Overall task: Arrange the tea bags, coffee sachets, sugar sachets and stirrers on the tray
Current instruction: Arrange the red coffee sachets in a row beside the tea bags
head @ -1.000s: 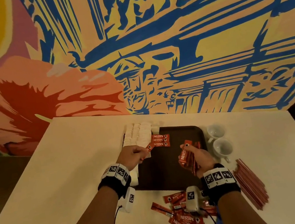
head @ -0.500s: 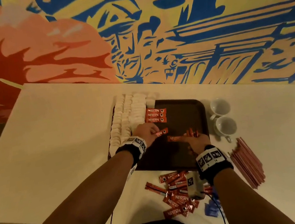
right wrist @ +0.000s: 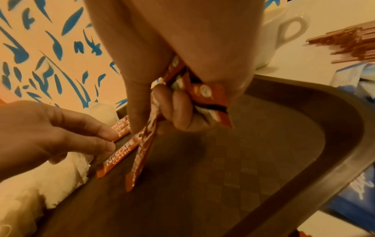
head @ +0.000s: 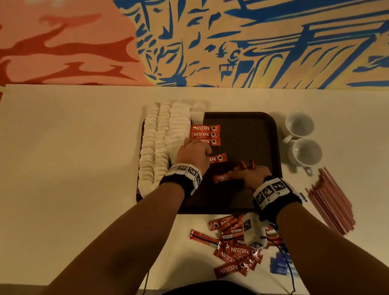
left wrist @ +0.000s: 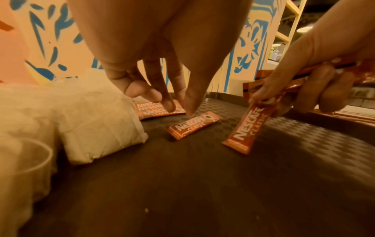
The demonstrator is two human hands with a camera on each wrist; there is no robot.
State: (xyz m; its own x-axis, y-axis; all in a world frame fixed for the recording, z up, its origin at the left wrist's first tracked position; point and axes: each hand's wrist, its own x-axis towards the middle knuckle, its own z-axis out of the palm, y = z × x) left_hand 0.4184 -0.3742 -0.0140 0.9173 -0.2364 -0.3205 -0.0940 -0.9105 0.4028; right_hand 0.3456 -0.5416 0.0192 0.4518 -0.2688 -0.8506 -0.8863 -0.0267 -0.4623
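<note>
On the dark tray (head: 247,124) white tea bags (head: 162,139) fill the left side, with a row of three orange coffee sachets (head: 205,134) beside them. My left hand (head: 194,151) reaches down with straight fingers. One fingertip (left wrist: 169,106) touches the row, and the thumb touches a loose sachet (left wrist: 194,126) lying just nearer. My right hand (head: 249,174) grips a bundle of sachets (right wrist: 207,96) and pinches one sachet (right wrist: 140,157) out toward the left, its tip on the tray floor.
Several more coffee sachets (head: 235,249) lie heaped on the white table in front of the tray. Blue sachets (head: 278,264) are at the table's near edge. Red stirrers (head: 331,200) lie to the right. Two white cups (head: 300,125) stand by the tray's right rim.
My left hand went forward along the tea bags to the sachet row. A loose sachet now lies below the row. My right hand came down to the tray with its bundle.
</note>
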